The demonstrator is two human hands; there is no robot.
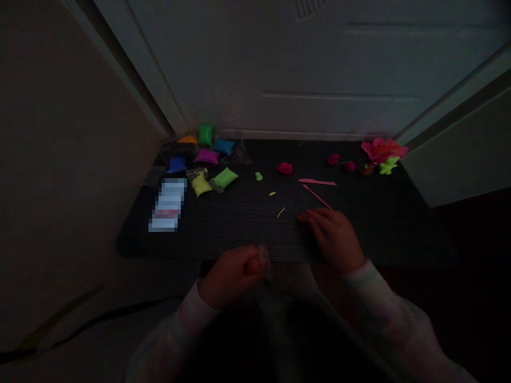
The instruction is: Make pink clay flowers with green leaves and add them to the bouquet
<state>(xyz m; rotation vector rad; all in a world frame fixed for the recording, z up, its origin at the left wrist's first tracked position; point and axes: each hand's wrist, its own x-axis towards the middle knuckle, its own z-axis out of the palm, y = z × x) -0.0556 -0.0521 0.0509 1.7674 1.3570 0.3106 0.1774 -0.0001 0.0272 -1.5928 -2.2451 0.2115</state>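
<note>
My left hand (233, 271) is closed at the table's front edge, gripping a small clear plastic bag (266, 261) that sticks out past the fingers. Further right, my right hand (335, 236) rests low over the tabletop, its fingertips pinching a small reddish-brown lump of clay (303, 217). Just beyond that hand lie a thin pink modelling tool (317, 196) and a pink clay knife (317, 182). A thin yellow clay strand (281, 212) and a short yellow piece (272, 193) lie left of the lump. Dim light blurs the finger detail.
Bagged clay, such as a light green pack (224, 178) and a purple pack (207, 156), sits at the dark table's (223, 229) back left, near a pixelated bright rectangle (170, 205). Red clay (285, 168), a pink flower (384, 150) and a yellow-green figure (388, 166) stand towards the back.
</note>
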